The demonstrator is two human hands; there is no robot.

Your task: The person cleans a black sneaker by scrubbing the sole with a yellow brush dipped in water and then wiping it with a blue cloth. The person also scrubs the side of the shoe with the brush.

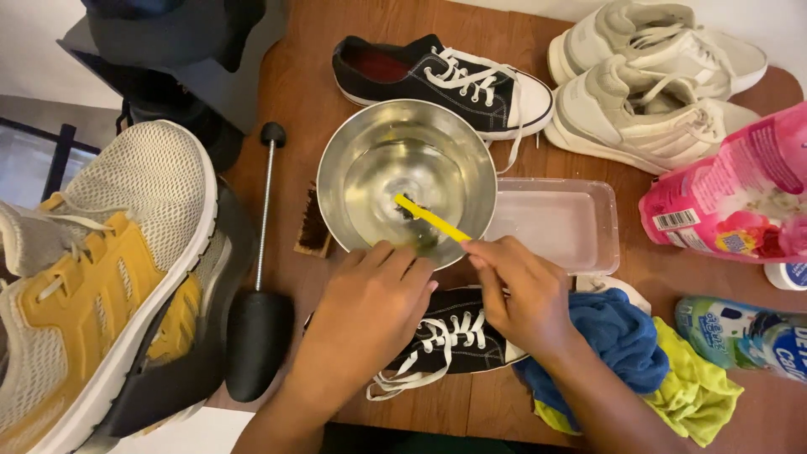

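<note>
1 head camera looks almost straight down, close over the table [294, 76], with the bowl [407, 181] near the centre.

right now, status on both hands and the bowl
Right hand pinching yellow toothbrush, bristles in round steel bowl. Left hand steadying bowl rim. Black sneaker under wrists.

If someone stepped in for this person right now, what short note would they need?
Right hand: fingers pinch the handle of a yellow toothbrush, its bristle end dipped in the liquid in the steel bowl.
Left hand: rests against the bowl's near rim, holding nothing.
One black sneaker lies under the hands, its pair behind the bowl.
Done: brush wetted. Left: no shoe shows scrubbing yet, as far as I can tell.
Nearby: clear plastic tray, blue cloth, wooden brush.
</note>
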